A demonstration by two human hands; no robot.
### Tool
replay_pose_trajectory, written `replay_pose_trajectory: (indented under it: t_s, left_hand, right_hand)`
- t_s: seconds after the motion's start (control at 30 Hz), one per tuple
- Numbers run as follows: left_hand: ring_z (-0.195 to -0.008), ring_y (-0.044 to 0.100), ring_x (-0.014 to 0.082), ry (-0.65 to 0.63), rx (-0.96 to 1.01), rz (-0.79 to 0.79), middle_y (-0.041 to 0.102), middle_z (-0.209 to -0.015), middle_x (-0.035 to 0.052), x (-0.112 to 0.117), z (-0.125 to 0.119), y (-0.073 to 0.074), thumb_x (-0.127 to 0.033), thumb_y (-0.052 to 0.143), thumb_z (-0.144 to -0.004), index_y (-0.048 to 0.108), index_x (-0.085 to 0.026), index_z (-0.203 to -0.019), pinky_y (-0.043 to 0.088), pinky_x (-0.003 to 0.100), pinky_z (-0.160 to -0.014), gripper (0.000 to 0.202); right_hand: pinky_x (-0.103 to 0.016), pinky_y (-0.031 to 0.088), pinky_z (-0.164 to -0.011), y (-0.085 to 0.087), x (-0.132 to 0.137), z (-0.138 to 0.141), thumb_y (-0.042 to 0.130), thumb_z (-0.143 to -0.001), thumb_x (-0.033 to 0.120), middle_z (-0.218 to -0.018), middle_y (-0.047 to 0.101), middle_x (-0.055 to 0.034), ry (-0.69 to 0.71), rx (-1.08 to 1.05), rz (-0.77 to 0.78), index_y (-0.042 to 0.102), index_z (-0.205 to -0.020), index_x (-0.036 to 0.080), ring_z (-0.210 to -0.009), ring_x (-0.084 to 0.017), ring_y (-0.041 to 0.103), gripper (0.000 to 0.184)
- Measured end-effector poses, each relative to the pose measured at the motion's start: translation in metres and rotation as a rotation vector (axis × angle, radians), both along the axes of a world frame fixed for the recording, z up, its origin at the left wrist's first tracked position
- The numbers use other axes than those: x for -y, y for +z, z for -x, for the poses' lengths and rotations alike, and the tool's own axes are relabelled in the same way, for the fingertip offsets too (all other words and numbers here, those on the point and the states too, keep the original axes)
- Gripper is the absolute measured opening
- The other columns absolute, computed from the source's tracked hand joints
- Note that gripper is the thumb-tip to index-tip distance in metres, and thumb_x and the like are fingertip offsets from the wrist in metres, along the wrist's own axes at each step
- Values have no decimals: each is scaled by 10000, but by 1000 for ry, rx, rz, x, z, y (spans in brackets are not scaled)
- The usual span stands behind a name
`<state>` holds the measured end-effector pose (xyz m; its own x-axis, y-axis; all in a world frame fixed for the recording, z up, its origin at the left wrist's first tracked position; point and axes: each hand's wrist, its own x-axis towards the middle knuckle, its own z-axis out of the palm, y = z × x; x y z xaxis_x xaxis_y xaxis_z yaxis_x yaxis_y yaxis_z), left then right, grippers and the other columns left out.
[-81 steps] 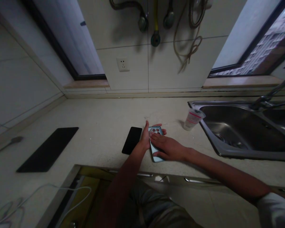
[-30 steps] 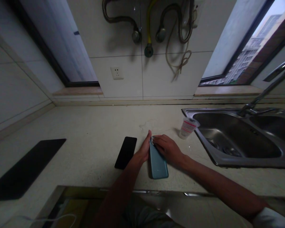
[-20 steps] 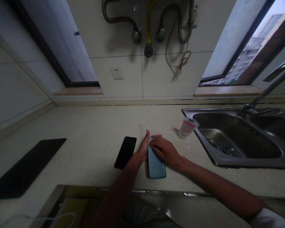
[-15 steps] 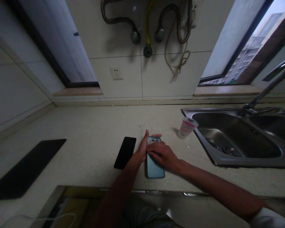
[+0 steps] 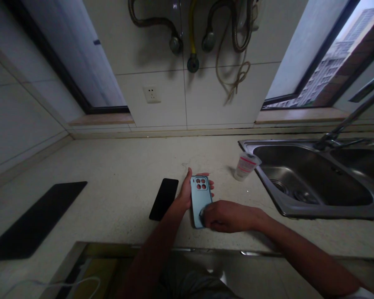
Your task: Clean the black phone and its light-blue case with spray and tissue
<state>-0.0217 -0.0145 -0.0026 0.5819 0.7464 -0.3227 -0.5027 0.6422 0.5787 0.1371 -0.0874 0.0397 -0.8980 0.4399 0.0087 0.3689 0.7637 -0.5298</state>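
A light blue phone case (image 5: 200, 195) with red-ringed camera holes lies back up on the pale countertop (image 5: 118, 178). My left hand (image 5: 187, 192) cups it from the left, thumb along its left edge and fingertips showing past its far right side. My right hand (image 5: 226, 216) is curled over the case's near end, fingers pressing on its lower corner. A black phone (image 5: 164, 198) lies flat on the counter just left of my left hand, untouched.
A small clear plastic cup (image 5: 245, 165) with a red label stands beside the steel sink (image 5: 311, 182) at the right, under a tap (image 5: 345, 124). A black mat (image 5: 34, 218) lies at the left. Hoses hang on the tiled wall above a socket (image 5: 151, 94). A white cable (image 5: 50, 286) trails below the counter edge.
My right hand slid from the case's far end down to its near end, uncovering the camera holes. The case, tilted on edge a second ago, now lies flat. My left hand stays alongside it.
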Motion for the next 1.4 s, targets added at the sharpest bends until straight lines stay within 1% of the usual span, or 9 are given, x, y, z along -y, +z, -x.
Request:
replay_pose_trajectory:
  t_s: [0.17, 0.27, 0.47, 0.63, 0.7, 0.8, 0.93, 1.13, 1.4]
  left_hand:
    - [-698, 699, 250, 23, 9, 10, 712, -780, 151, -4, -1, -4, -674, 383, -927, 692, -92, -1052, 542, 358, -655, 670]
    - [-667, 692, 235, 22, 6, 40, 713, -773, 149, -5, -2, -3, -673, 426, -917, 699, -86, -1064, 528, 335, -645, 664]
    - [-602, 657, 198, -23, 55, 51, 696, -726, 104, -2, -8, -1, -648, 529, -891, 695, -97, -1015, 488, 276, -574, 589]
    - [-568, 627, 177, -71, 95, 93, 637, -617, 55, 0, -12, -2, -625, 482, -927, 677, -118, -889, 478, 256, -567, 545]
    - [-537, 603, 161, -64, 111, 138, 598, -569, 33, -1, -13, -2, -626, 496, -921, 663, -131, -837, 458, 241, -542, 529]
    - [-437, 505, 108, -43, 131, 170, 510, -496, -15, -1, -13, -1, -636, 586, -867, 618, -154, -742, 390, 206, -467, 499]
    - [-384, 416, 75, -40, 161, 225, 478, -485, -31, 0, -11, 0, -623, 613, -855, 567, -159, -680, 318, 190, -408, 497]
    - [-416, 488, 108, -4, 120, 236, 488, -483, -14, -1, -9, -2, -632, 542, -893, 599, -154, -717, 413, 219, -456, 513]
    - [-544, 638, 166, 19, 46, 205, 656, -659, 73, 11, -12, -1, -641, 475, -922, 683, -112, -982, 495, 250, -501, 572]
  right_hand:
    - [-320, 490, -793, -3, -7, -11, 603, -833, 57, -847, 683, -70, -133, 73, -230, 663, -833, 157, -855, -206, 615, 116]
    - [-330, 506, -796, -11, -16, -15, 572, -832, 32, -911, 687, -100, -232, 39, -360, 666, -843, 153, -895, -215, 617, 153]
    - [-355, 550, -794, -28, -31, -14, 509, -906, 51, -1109, 694, -135, -432, -232, -547, 681, -982, 167, -961, -219, 640, 221]
    - [-402, 574, -793, -38, -38, -12, 504, -960, 130, -1036, 706, -122, -604, -495, -649, 666, -1105, 198, -951, -234, 656, 227]
    - [-428, 570, -852, -40, -37, -8, 496, -966, 140, -1097, 690, -130, -635, -550, -653, 654, -1150, 204, -1026, -241, 647, 251]
    - [-454, 548, -944, -42, -32, 1, 522, -962, 164, -1244, 632, -159, -598, -568, -643, 620, -1237, 199, -1167, -255, 603, 295]
    - [-500, 525, -976, -42, -25, 9, 564, -946, 192, -1317, 587, -171, -577, -557, -678, 591, -1286, 208, -1236, -283, 557, 341]
    - [-524, 520, -980, -41, -25, 8, 500, -969, 187, -1258, 635, -166, -585, -423, -553, 596, -1303, 188, -1183, -284, 580, 348]
    - [-533, 522, -996, -37, -20, 13, 493, -994, 240, -1269, 633, -171, -531, -330, -466, 619, -1306, 174, -1193, -288, 577, 343]
